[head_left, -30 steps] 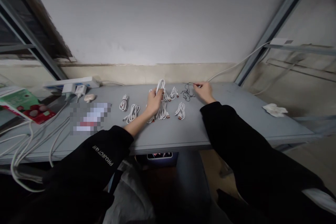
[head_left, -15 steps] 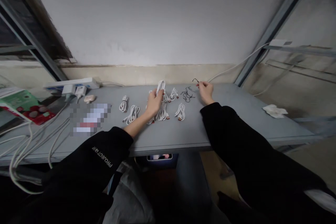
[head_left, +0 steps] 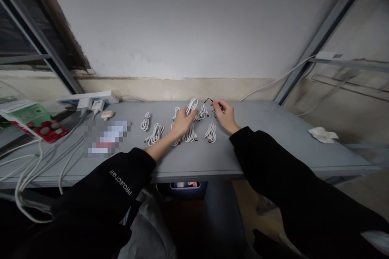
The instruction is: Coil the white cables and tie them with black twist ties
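Note:
My left hand (head_left: pixel 184 123) is shut on a coiled white USB cable (head_left: pixel 192 107), which stands up from the group of cables on the grey table (head_left: pixel 258 115). My right hand (head_left: pixel 224 114) pinches a thin black wire (head_left: pixel 208 100) between its fingertips, close to my left hand. Several other white cables lie in bundles with orange-red connectors, including one (head_left: pixel 210 132) just below my right hand and one (head_left: pixel 156 134) left of my left hand. My left hand partly hides the bundle (head_left: pixel 190 134) beneath it.
A white power strip (head_left: pixel 88 98) with plugged-in adapters stands at the back left. Loose white cables (head_left: pixel 39 166) run over the table's left front edge. A green and red package (head_left: pixel 35 121), a small beige case (head_left: pixel 107 115), a pixelated item (head_left: pixel 106 138) and a crumpled tissue (head_left: pixel 322 134) also lie there.
My right hand has moved left toward my left hand, and the black wire has been lifted off the table into its fingers. My left hand has shifted slightly right.

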{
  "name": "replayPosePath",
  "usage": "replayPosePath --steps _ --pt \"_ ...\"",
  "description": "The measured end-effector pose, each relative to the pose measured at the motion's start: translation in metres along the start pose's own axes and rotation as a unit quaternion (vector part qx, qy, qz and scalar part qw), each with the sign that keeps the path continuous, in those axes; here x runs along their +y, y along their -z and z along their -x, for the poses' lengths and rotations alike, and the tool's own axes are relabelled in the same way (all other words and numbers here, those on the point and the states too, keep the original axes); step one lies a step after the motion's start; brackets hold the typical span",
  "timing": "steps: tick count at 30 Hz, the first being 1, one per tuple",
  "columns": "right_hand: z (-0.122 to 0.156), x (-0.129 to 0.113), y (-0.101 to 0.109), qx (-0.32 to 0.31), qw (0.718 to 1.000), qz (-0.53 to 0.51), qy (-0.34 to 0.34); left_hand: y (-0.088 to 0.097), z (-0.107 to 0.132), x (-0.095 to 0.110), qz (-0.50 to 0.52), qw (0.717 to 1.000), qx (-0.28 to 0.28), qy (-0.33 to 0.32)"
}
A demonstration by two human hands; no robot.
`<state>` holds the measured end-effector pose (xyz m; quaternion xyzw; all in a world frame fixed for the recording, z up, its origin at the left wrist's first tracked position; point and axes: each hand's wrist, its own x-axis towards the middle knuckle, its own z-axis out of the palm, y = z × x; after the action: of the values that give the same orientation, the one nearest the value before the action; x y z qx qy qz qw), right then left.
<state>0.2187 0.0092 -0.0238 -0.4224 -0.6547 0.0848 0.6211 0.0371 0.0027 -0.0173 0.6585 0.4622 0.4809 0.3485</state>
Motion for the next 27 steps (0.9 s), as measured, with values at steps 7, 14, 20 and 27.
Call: replayPosePath --steps 7,14,20,27 --pt "0.02 -0.031 -0.012 -0.021 0.988 -0.019 0.149 0.0 0.009 0.01 -0.075 0.996 -0.037 -0.016" --pt "0.022 -0.028 -0.016 -0.035 0.991 -0.033 0.125 0.001 0.01 0.006 -0.084 0.987 -0.081 -0.114" --pt "0.022 -0.03 -0.015 -0.083 0.99 -0.06 0.101 0.003 0.012 0.011 -0.045 0.985 -0.108 -0.126" --pt "0.023 -0.027 -0.016 -0.051 0.993 -0.035 0.103 0.002 0.013 0.012 -0.022 0.985 -0.106 -0.13"
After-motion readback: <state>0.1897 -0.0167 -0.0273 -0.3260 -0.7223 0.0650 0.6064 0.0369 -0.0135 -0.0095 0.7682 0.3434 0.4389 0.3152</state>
